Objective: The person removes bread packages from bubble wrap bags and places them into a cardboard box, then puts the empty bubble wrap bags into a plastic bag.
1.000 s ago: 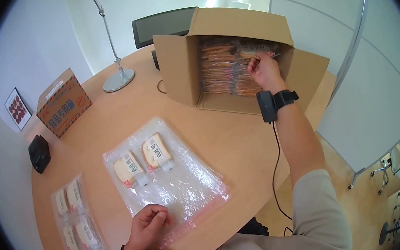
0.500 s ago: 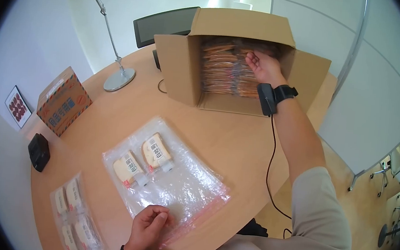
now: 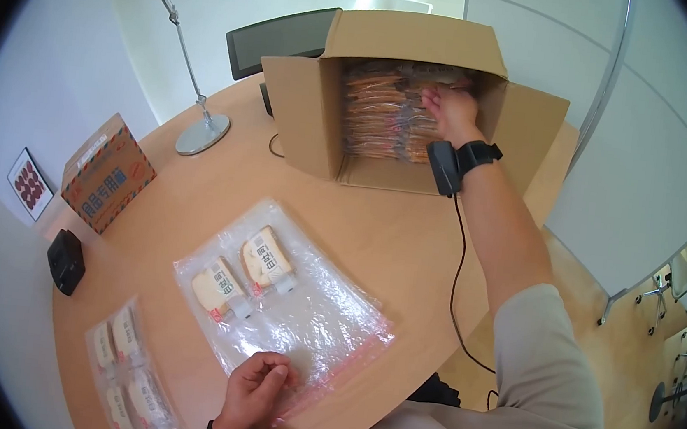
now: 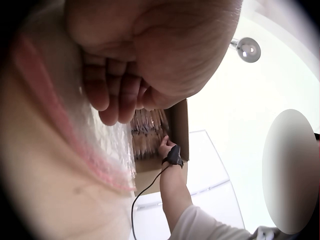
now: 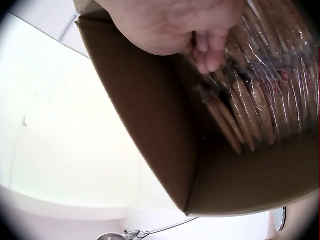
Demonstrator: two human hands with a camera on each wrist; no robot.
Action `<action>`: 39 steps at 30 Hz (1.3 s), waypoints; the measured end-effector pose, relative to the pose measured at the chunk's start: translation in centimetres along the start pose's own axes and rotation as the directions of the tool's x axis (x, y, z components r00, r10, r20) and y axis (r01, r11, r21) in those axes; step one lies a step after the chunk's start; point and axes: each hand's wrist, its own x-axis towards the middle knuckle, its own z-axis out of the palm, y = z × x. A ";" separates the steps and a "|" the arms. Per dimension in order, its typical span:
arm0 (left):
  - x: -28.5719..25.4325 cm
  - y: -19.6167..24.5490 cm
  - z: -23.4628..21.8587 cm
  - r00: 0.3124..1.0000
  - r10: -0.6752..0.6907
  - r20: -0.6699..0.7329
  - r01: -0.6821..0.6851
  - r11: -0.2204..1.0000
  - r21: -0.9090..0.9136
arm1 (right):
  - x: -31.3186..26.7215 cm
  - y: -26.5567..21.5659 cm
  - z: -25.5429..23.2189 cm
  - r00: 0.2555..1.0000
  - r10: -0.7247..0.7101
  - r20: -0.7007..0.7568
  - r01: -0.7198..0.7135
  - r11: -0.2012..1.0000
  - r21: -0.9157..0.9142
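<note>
My right hand [image 3: 451, 113] reaches into an open cardboard box [image 3: 416, 41]. Its fingers are bent at the top of stacked, wrapped bread slices [image 3: 373, 118]; I cannot tell whether they grip one. In the right wrist view, the fingertips [image 5: 214, 57] overlap the upper packets, and the thumb is hidden. My left hand [image 3: 254, 394], fingers loosely curled and holding nothing, lies over the near edge of a clear plastic bag [image 3: 325, 320] with a pink strip. Two wrapped bread slices [image 3: 267, 258] lie side by side on the bag's far left part.
At the near left lies a clear pack [image 3: 133, 376] of several wrapped slices. A smaller printed box [image 3: 111, 180], a black device [image 3: 66, 262] and a lamp base [image 3: 204, 135] stand along the left side. A cable [image 3: 455, 300] trails from my right wrist; a monitor [image 3: 281, 43] stands behind.
Inside the box, my right hand has shifted slightly left from its place one second ago. My left hand and the two slices on the bag stay where they were.
</note>
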 end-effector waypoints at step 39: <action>0.2 0.7 -2.1 0.908 0.314 0.276 -0.384 0.362 0.850 | -32.2 -4.7 -2.5 -0.326 0.616 0.717 0.461 0.766 -0.449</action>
